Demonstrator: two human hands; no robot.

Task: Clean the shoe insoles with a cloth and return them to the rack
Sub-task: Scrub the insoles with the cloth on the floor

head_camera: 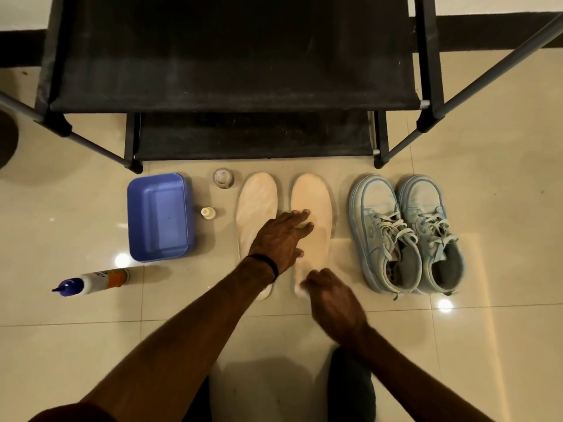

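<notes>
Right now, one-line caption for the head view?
Left hand and right hand reach the right insole beside sneakers, below rack.

On the floor [457,345], before the rack [237,71], runs a row: tub [158,217] at left, then a small bottle [208,212] with a jar [223,178] behind it, two insoles [257,202] side by side, and shoes [408,233] at right. A spray bottle [91,282] lies nearer, left of the tub. Both hands [283,239] are over the right insole [316,196].
</notes>
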